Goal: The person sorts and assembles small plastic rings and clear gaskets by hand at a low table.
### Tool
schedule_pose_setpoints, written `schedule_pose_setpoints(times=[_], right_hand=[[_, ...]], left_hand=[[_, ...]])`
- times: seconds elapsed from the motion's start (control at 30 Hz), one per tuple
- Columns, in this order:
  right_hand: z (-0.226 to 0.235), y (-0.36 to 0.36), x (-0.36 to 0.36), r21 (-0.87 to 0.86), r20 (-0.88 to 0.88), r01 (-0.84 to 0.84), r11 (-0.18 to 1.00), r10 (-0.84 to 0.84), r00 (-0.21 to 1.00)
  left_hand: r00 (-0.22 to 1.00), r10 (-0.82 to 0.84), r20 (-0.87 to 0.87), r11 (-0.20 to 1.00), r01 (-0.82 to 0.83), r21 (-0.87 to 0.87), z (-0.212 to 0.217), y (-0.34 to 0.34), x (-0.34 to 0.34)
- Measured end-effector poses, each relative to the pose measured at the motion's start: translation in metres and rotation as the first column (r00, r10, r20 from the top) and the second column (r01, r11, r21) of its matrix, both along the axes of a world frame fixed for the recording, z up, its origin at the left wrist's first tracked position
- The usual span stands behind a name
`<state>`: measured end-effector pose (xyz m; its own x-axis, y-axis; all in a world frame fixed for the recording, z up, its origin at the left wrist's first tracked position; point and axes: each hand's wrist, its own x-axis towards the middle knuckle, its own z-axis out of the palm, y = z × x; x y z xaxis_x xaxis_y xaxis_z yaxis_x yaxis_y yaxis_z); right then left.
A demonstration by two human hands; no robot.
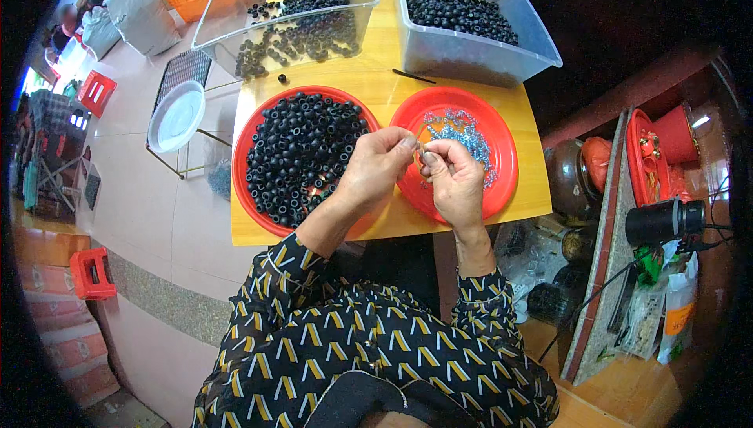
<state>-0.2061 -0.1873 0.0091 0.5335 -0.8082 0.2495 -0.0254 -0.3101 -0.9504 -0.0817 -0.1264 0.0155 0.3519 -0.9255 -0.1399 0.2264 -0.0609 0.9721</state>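
Both hands meet over the inner edge of the right-hand red plate (508, 157), fingertips almost touching. My left hand (370, 171) is closed in a pinch, thumb against forefinger. My right hand (456, 185) pinches too, right beside it. Something tiny seems to be between the fingertips, too small to make out. Under and beyond the fingers, small shiny blue-silver pieces (469, 138) lie on that plate. Left of my left hand, a larger red tray (242, 165) is heaped with hollow, rounded black caps (302, 149); my left forearm passes over its near right edge.
Two clear plastic bins, the left one (223, 51) and the right one (463, 67), hold more black caps at the yellow table's (376, 51) far side. A thin black stick (413, 76) and one loose cap (283, 79) lie before them. A white basin (177, 116) stands off left.
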Motion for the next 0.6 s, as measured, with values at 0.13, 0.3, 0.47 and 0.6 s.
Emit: schedule_pose_setpoints(times=[0.13, 0.3, 0.47, 0.6], right_hand=[[-0.002, -0.010, -0.005, 0.183, 0.102, -0.037, 0.982, 0.018, 0.995], [-0.006, -0.020, -0.009, 0.348, 0.214, -0.112, 0.931, 0.037, 0.976], [-0.009, -0.021, -0.014, 0.453, 0.286, -0.191, 0.871, 0.060, 0.956], [-0.010, -0.020, -0.017, 0.499, 0.305, -0.199, 0.844, 0.044, 0.951]], left_hand=[[0.989, 0.050, -0.142, 0.999, -0.047, 0.020, 0.000, -0.009, -0.003], [0.996, 0.086, 0.031, 0.996, -0.087, 0.022, -0.006, -0.017, -0.004], [0.995, 0.101, -0.020, 0.995, -0.101, 0.004, -0.007, -0.017, -0.003], [0.978, 0.119, 0.172, 0.993, -0.120, -0.002, -0.008, -0.016, -0.001]])
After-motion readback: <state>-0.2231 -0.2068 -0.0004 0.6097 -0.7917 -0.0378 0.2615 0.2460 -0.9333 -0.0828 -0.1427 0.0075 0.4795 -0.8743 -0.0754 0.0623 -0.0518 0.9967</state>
